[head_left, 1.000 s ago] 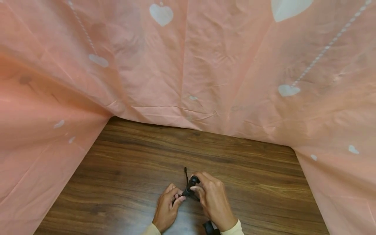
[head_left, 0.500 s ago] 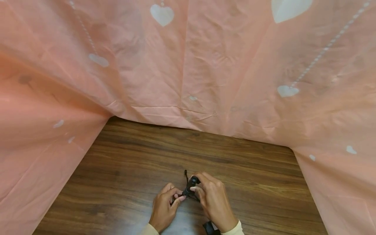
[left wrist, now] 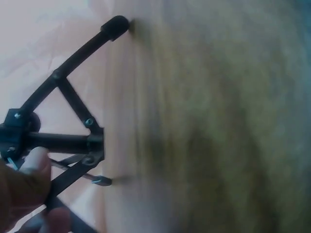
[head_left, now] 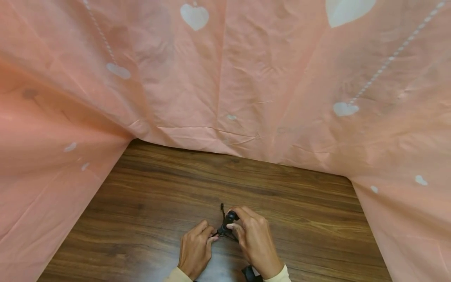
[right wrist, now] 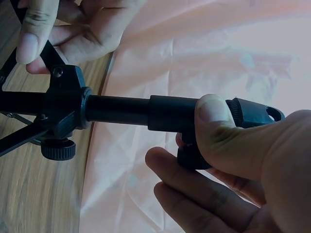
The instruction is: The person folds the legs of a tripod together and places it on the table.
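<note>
A small black tripod (head_left: 225,226) stands between both hands near the front of the wooden table, its legs spread. My right hand (head_left: 257,241) grips the upper part of its centre column, thumb along the tube, as the right wrist view shows; two fingers there extend below a knob (right wrist: 192,158). With thumb and fingers my left hand (head_left: 195,248) pinches one leg close to the hub. A second knob (right wrist: 58,149) sits on the leg collar. Another leg, ending in a rubber foot (left wrist: 115,28), points away in the left wrist view.
Pink cloth (head_left: 246,78) with white hearts hangs around the back and both sides of the wooden table (head_left: 176,188). A dark object (head_left: 251,273) lies beside my right wrist at the front edge, partly covered.
The left hand has shifted slightly left and turned so more of its back shows, still on the leg. The right hand and tripod have barely moved.
</note>
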`<state>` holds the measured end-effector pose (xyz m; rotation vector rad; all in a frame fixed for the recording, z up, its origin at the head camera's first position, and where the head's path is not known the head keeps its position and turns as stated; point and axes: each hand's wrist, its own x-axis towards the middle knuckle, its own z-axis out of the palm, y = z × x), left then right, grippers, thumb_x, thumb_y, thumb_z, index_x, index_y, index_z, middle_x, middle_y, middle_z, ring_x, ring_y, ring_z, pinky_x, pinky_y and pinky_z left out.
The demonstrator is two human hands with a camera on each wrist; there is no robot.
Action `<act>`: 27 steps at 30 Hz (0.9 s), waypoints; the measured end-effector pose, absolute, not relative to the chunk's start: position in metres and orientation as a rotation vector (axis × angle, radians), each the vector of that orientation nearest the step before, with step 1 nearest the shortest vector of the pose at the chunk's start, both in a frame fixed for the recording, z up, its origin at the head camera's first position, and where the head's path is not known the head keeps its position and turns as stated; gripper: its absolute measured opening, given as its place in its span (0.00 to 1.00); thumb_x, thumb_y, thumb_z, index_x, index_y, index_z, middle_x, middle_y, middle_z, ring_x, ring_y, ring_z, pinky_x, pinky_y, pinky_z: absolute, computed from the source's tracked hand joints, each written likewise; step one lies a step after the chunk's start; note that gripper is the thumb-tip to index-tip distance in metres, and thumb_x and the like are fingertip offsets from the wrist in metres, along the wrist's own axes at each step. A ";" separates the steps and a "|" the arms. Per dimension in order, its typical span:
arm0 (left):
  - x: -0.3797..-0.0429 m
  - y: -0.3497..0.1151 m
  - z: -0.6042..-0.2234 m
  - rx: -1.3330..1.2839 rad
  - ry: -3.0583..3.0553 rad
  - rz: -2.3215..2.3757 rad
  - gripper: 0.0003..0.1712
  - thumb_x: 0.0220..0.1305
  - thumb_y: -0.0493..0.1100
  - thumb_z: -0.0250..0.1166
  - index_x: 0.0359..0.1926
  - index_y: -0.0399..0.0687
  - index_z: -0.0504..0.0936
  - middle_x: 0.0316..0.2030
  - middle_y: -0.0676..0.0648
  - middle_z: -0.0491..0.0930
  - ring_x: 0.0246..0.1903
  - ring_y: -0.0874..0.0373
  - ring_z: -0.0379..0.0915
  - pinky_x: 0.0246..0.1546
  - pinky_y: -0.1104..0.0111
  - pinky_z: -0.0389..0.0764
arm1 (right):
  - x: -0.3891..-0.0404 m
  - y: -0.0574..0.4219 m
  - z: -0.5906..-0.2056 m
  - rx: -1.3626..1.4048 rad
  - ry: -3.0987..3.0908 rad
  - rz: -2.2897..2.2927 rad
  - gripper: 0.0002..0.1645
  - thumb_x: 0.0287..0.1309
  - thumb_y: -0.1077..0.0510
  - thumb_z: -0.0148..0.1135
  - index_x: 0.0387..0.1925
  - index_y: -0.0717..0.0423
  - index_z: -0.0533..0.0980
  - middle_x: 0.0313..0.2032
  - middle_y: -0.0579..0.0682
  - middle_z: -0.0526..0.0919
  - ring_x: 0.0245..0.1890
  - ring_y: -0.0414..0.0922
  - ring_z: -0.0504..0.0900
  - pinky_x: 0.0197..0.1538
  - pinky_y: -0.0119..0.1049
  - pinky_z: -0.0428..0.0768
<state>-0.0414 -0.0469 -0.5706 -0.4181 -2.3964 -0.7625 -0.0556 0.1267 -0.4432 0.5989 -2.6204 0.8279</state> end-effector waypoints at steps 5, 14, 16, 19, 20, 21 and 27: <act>-0.043 -0.046 -0.576 -0.419 -2.310 -0.836 0.10 0.49 0.45 0.81 0.29 0.53 0.86 0.26 0.58 0.73 0.22 0.72 0.66 0.21 0.79 0.68 | -0.055 0.124 -0.443 0.594 -2.625 0.801 0.21 0.45 0.63 0.83 0.43 0.50 0.85 0.39 0.40 0.89 0.39 0.38 0.90 0.38 0.35 0.88; -0.046 -0.043 -0.580 -0.408 -2.189 -1.073 0.07 0.53 0.39 0.79 0.31 0.49 0.87 0.25 0.57 0.73 0.22 0.72 0.67 0.23 0.82 0.68 | -0.056 0.122 -0.442 0.582 -2.639 0.790 0.22 0.47 0.64 0.83 0.45 0.51 0.86 0.40 0.41 0.89 0.38 0.38 0.90 0.37 0.33 0.87; -0.045 -0.044 -0.578 -0.395 -2.196 -1.103 0.09 0.51 0.37 0.81 0.31 0.49 0.88 0.25 0.58 0.75 0.23 0.74 0.68 0.23 0.84 0.68 | -0.056 0.122 -0.442 0.579 -2.644 0.789 0.22 0.47 0.64 0.83 0.46 0.51 0.86 0.41 0.41 0.89 0.38 0.38 0.90 0.38 0.33 0.87; -0.044 -0.047 -0.572 -0.371 -2.266 -1.089 0.12 0.48 0.39 0.84 0.31 0.51 0.89 0.26 0.59 0.76 0.24 0.77 0.70 0.24 0.86 0.68 | -0.056 0.123 -0.441 0.575 -2.645 0.789 0.22 0.46 0.64 0.83 0.46 0.51 0.86 0.41 0.41 0.89 0.38 0.37 0.90 0.37 0.33 0.87; -0.044 -0.048 -0.570 -0.364 -2.303 -1.063 0.12 0.47 0.40 0.85 0.31 0.52 0.90 0.26 0.60 0.77 0.24 0.77 0.71 0.24 0.85 0.69 | -0.056 0.123 -0.441 0.572 -2.646 0.789 0.22 0.46 0.64 0.83 0.45 0.51 0.86 0.41 0.41 0.89 0.38 0.38 0.90 0.37 0.33 0.87; -0.044 -0.050 -0.568 -0.359 -2.343 -1.032 0.13 0.46 0.41 0.86 0.32 0.53 0.90 0.26 0.60 0.78 0.25 0.77 0.71 0.25 0.85 0.70 | -0.055 0.123 -0.441 0.570 -2.648 0.789 0.22 0.46 0.64 0.83 0.45 0.51 0.86 0.41 0.41 0.89 0.38 0.38 0.90 0.37 0.34 0.87; -0.042 -0.059 -0.563 -0.392 -2.451 -0.855 0.16 0.42 0.45 0.87 0.33 0.60 0.90 0.29 0.62 0.81 0.27 0.71 0.78 0.24 0.76 0.76 | -0.055 0.122 -0.442 0.579 -2.633 0.791 0.22 0.46 0.63 0.83 0.45 0.51 0.86 0.41 0.42 0.89 0.40 0.39 0.91 0.39 0.35 0.88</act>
